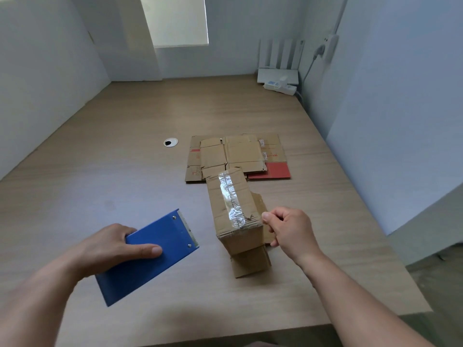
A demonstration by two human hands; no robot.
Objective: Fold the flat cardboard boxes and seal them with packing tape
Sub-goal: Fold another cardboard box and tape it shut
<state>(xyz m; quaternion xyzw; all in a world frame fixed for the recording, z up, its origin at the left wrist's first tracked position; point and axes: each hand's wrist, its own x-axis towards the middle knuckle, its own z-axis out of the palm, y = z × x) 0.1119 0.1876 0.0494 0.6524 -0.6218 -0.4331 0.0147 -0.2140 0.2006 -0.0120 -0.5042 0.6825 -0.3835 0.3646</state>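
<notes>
A folded cardboard box [229, 204] stands on the wooden table [125, 171] with a strip of clear packing tape [231, 199] along its top seam. Its near flaps hang open. My right hand [288, 227] is at the box's near right corner, with curled fingers and the thumb at the tape's end. My left hand [117, 246] grips a blue tape dispenser [150, 254] to the left of the box, its serrated edge pointing towards the box. Flat cardboard boxes [238, 156] lie behind the folded one.
A round cable hole [170, 142] sits in the table left of the flat boxes. A white router and a power strip [279, 81] stand at the far right corner by the wall. The table's front edge runs close to me.
</notes>
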